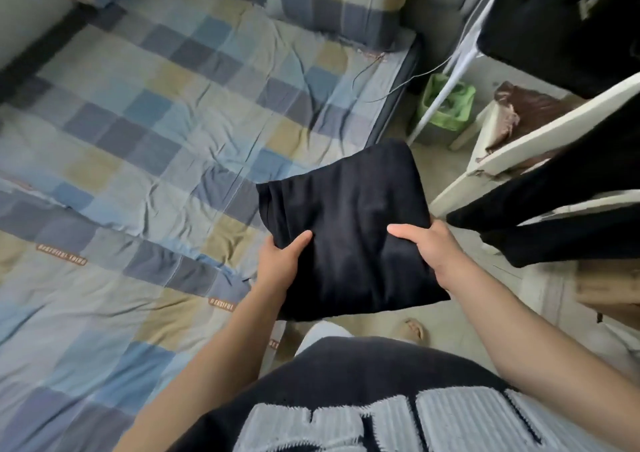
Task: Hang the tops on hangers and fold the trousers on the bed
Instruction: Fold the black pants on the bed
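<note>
Holding folded trousers (349, 223) near "BEAUTIFUL" bedsheet label (221, 304)

soft daylight, smeared edges

even, diffuse light lies over the checked bed sheet (138, 140), bright enough to show its creases, each with only a faint, soft shadow. there is no hard glare. the folded black garment (346, 230) swallows the light, its folds reading only as a dull grey sheen. the left hand (280, 261) and right hand (433, 250) are evenly lit and fairly sharp. sharpness falls off outward: the pillow (339, 1) and the upper left corner are smeared, and the dark surface (554, 36) at upper right is streaked with blur. the wide lens bends the white frame (519, 146) and stretches the forearms.
</note>
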### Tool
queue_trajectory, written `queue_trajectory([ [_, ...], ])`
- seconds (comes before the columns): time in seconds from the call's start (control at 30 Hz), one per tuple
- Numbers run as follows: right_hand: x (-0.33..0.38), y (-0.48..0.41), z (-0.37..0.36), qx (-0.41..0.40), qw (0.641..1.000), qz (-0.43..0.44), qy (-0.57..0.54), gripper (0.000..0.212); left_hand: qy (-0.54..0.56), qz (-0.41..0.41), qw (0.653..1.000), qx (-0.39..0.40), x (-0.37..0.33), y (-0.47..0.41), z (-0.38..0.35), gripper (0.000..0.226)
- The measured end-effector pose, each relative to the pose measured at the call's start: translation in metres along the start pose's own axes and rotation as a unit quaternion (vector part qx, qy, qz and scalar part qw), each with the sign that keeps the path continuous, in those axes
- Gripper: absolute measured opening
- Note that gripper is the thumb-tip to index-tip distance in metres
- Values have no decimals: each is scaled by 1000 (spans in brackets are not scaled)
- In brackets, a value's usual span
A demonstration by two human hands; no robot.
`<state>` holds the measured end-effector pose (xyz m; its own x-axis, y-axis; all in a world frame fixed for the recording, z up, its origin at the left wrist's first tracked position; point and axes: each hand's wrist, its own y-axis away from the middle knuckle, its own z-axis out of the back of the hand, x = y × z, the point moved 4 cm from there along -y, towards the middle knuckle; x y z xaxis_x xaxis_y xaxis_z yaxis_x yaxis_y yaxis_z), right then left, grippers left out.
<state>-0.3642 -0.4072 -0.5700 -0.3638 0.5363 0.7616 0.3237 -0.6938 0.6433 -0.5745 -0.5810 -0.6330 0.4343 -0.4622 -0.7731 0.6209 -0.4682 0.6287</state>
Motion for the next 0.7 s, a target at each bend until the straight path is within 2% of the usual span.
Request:
queue_trajectory([
  [0.17, 44, 16, 123, -43, 993, 80, -78, 47, -32, -118, 990, 69, -77, 22, -122, 40],
  [0.27, 69, 27, 208, -62, 985, 127, -98, 37, -37, -181, 978, 93, -110, 47, -203, 35],
  [0.4, 96, 42, 321, -99, 971, 175, -131, 31, -51, -245, 959, 134, -149, 86, -314, 44],
  [0.63, 114, 71, 476, -189, 932, 225, -211, 29, -85, -339, 911, 217, -211, 147, -486, 29],
  [0.7, 112, 75, 510, -215, 922, 225, -231, 37, -88, -348, 899, 250, -221, 158, -528, 29],
])
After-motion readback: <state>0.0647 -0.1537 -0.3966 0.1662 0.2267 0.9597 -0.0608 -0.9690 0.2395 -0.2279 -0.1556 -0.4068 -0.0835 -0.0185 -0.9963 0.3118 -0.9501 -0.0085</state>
